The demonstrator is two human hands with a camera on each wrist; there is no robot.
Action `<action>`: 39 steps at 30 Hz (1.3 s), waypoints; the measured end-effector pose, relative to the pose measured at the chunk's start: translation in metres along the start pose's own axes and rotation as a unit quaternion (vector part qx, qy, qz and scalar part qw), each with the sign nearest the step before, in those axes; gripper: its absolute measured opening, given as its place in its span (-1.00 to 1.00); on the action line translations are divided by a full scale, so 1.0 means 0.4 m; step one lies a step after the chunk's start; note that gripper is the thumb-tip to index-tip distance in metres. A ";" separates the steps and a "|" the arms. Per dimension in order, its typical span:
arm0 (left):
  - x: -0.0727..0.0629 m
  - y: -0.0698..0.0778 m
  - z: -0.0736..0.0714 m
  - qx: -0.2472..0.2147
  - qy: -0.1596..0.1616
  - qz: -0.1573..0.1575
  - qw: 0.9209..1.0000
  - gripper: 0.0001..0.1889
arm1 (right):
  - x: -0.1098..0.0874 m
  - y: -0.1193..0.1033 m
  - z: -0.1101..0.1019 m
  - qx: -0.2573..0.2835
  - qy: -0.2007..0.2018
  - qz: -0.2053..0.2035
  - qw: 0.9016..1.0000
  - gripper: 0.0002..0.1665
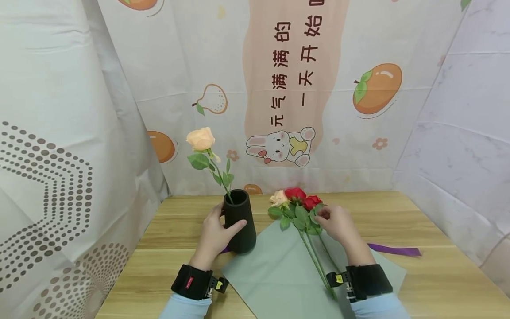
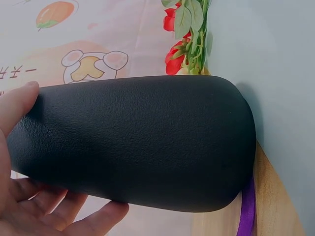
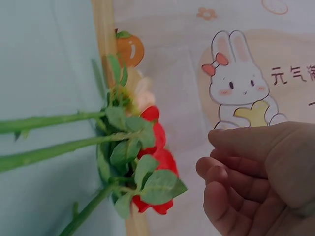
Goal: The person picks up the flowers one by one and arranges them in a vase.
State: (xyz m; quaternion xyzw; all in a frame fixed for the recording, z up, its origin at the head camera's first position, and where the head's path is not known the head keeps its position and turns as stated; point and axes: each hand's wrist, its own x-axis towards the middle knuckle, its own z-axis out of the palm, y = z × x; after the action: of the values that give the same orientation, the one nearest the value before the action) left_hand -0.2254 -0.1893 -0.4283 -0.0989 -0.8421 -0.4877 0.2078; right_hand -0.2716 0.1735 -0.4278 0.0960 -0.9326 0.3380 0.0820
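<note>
One peach rose with green leaves (image 1: 201,139) leans in a matte-black tapered vase (image 1: 241,228); left hand (image 1: 215,232) grips the vase. Right hand (image 1: 338,223) loosely curled, empty, near two red roses (image 1: 295,194) and a second peach rose (image 1: 279,198), heads past a grey-green sheet (image 1: 275,274). Looks like flower-picking; next calls for a clean pinch, vase steady.

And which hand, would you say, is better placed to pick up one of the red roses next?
Probably the right hand: it is close beside the red roses and appears to hold nothing, while the left hand is occupied, gripping the black vase.
</note>
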 end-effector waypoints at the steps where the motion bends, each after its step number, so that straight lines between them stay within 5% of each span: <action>1: 0.000 0.000 0.000 -0.001 0.000 0.000 1.000 -0.20 | 0.000 0.005 0.001 -0.003 -0.005 0.002 1.000 -0.80; 13: 0.001 -0.002 -0.001 -0.005 -0.004 -0.007 1.000 -0.23 | -0.003 0.036 0.022 -0.001 -0.067 0.056 0.996 -0.89; 39: 0.001 -0.006 0.000 0.004 0.001 0.008 1.000 -0.20 | -0.015 0.014 0.073 -0.036 -0.126 0.054 0.990 -0.71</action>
State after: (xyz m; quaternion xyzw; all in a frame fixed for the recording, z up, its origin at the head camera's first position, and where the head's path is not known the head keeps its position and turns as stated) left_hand -0.2268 -0.1904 -0.4299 -0.1040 -0.8430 -0.4830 0.2129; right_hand -0.2698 0.1597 -0.4548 0.0841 -0.9510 0.2931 -0.0511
